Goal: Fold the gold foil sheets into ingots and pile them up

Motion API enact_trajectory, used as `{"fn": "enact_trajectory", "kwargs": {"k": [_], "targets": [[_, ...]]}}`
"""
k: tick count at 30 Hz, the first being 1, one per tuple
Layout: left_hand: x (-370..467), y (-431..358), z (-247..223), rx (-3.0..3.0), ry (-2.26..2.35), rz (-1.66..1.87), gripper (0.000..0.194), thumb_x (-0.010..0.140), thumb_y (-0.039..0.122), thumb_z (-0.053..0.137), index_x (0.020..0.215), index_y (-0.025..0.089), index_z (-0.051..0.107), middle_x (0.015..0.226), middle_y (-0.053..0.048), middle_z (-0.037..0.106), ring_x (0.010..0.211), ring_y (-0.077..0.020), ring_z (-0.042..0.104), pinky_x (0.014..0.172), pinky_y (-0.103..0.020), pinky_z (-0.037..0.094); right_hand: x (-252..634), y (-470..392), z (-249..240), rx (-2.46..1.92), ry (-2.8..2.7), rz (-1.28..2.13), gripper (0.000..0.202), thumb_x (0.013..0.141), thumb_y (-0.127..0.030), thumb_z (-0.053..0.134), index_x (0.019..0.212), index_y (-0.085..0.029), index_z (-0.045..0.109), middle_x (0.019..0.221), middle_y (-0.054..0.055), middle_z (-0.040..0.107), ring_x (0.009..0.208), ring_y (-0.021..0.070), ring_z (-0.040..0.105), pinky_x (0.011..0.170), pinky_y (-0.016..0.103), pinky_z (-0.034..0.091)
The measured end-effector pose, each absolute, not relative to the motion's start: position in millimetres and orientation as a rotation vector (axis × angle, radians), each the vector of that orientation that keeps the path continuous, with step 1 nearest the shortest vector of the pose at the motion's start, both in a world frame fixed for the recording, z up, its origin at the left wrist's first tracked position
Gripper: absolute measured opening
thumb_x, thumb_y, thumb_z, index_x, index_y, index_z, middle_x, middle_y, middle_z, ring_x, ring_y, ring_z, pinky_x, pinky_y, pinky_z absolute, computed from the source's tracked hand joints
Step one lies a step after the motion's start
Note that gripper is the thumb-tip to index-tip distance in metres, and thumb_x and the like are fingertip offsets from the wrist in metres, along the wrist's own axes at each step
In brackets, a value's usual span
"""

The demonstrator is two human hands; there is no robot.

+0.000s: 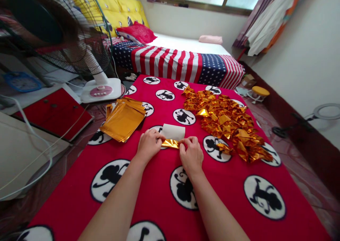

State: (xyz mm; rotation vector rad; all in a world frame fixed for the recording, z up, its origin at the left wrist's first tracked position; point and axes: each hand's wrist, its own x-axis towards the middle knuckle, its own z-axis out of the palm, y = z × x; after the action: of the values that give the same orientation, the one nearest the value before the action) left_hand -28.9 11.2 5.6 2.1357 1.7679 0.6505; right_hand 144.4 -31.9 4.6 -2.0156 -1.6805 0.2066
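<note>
A bed (170, 62) stands behind the red cloth (148, 184). On the cloth, from left to right, lie a gold stack (123, 119), the left hand (150, 145) pinching one end of a part-rolled sheet (173, 132), the right hand (191, 154) pinching its other end, and a pile of folded foil (225, 117).

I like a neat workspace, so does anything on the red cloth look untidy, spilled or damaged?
I see no spill or damage. The stack of gold sheets on the left is splayed, its edges uneven. On the right, one small gold piece pokes out from the near-left side of the crumpled-looking gold heap, slightly astray.
</note>
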Motion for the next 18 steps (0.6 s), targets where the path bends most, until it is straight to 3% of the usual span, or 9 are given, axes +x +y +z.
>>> {"fn": "enact_trajectory", "kwargs": {"k": [3, 7, 13, 18], "targets": [[-24, 8, 10, 2.113, 1.844, 0.636, 0.015, 0.082, 0.032, 0.061, 0.078, 0.026, 0.074, 0.092, -0.003, 0.067, 0.095, -0.0231, 0.058, 0.079, -0.034, 0.044, 141, -31, 7, -2.048, -1.688, 0.187, 0.017, 0.086, -0.035, 0.058, 0.088, -0.023, 0.069, 0.1, 0.005, 0.056, 0.09, 0.0211, 0.055, 0.073, 0.031, 0.038], [-18, 1, 11, 2.109, 1.873, 0.646, 0.027, 0.072, 0.052, 0.072, 0.081, 0.026, 0.072, 0.096, -0.004, 0.066, 0.102, -0.0264, 0.056, 0.082, -0.036, 0.044, 135, -32, 6, -2.074, -1.69, 0.137, 0.026, 0.081, -0.046, 0.064, 0.088, -0.022, 0.067, 0.1, 0.007, 0.055, 0.094, 0.0239, 0.054, 0.075, 0.034, 0.038], [-19, -2, 10, 2.103, 1.881, 0.617, 0.025, 0.071, 0.045, 0.074, 0.087, 0.027, 0.07, 0.102, -0.004, 0.064, 0.107, -0.027, 0.054, 0.086, -0.038, 0.044, 133, -35, 5, -2.074, -1.704, 0.127, 0.024, 0.078, -0.041, 0.067, 0.093, -0.022, 0.065, 0.103, 0.007, 0.054, 0.097, 0.0252, 0.052, 0.078, 0.035, 0.039], [-26, 1, 7, 2.061, 1.821, 0.586, 0.016, 0.076, 0.032, 0.071, 0.092, 0.029, 0.071, 0.104, -0.003, 0.064, 0.109, -0.026, 0.054, 0.088, -0.037, 0.044, 143, -37, 4, -2.019, -1.717, 0.232, 0.015, 0.08, -0.026, 0.062, 0.095, -0.024, 0.066, 0.106, 0.006, 0.054, 0.098, 0.0232, 0.053, 0.08, 0.034, 0.04]]}}
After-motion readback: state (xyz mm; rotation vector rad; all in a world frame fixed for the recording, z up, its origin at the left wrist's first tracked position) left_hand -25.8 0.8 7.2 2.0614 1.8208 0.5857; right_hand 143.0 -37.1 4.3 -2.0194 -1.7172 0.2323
